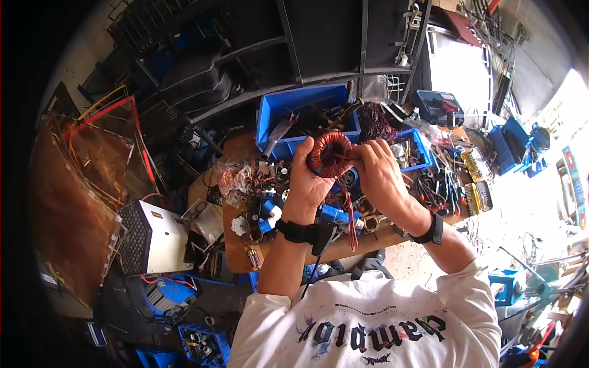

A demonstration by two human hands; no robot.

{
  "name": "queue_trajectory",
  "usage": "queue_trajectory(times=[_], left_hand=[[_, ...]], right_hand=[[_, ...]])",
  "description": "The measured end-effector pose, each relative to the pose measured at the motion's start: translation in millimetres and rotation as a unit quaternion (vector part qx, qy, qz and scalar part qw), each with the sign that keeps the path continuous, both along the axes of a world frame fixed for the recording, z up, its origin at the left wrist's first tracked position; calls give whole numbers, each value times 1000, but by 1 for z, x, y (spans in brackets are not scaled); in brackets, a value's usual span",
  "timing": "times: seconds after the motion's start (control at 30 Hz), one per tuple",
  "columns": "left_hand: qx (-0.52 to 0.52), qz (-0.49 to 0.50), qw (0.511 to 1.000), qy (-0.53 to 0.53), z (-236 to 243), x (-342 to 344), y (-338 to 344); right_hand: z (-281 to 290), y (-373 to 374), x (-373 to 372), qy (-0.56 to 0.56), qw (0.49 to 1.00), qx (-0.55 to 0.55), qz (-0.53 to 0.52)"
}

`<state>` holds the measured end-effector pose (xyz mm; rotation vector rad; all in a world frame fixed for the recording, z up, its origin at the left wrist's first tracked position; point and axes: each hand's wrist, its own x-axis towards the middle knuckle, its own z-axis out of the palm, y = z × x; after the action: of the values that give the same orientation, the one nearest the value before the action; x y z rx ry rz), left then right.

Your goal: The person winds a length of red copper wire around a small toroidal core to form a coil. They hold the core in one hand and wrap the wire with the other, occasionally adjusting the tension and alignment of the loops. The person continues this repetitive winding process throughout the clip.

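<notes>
A ring-shaped coil wound with copper wire [320,164] is held up over the workbench. My left hand [308,184] grips it from the left, the thumb along its outer side. Close to the ring's right edge, my right hand [381,175] has its fingers pinched together, seemingly on the coil's wire; the fingertips are small and partly hidden. A bundle of reddish wire leads [352,224] hangs below the ring between my forearms. Black straps are around both wrists.
Behind the coil stands a blue bin [270,113] with tools. A smaller blue tray [423,147] of parts is to its right. Pliers and screwdrivers [438,190] crowd the bench's right side. Wire scraps in clear plastic [236,181] lie left. A white metal box [161,236] stands beside the bench.
</notes>
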<state>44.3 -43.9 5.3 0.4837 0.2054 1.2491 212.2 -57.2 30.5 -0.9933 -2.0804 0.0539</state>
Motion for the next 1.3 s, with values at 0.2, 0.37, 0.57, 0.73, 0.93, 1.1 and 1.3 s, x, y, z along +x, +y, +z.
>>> queue_trajectory(times=[0.2,0.37,0.57,0.73,0.93,1.1,1.3], left_hand=[[20,30,999,17,-1,1,1],[35,9,999,-30,2,4,-1],[-41,15,998,-44,0,5,-1],[-21,14,999,-20,-3,9,8],[-43,-14,997,-55,2,14,5],[-59,1,997,-48,5,18,4],[-26,4,999,-32,6,17,6]], right_hand=[[0,2,-2,18,1000,18,-10],[0,3,-1,53,998,11,9],[18,4,9,119,965,-226,54],[23,2,5,103,975,-191,47],[14,5,9,191,938,-283,52],[13,5,13,261,925,-264,84],[24,5,16,131,977,-149,76]])
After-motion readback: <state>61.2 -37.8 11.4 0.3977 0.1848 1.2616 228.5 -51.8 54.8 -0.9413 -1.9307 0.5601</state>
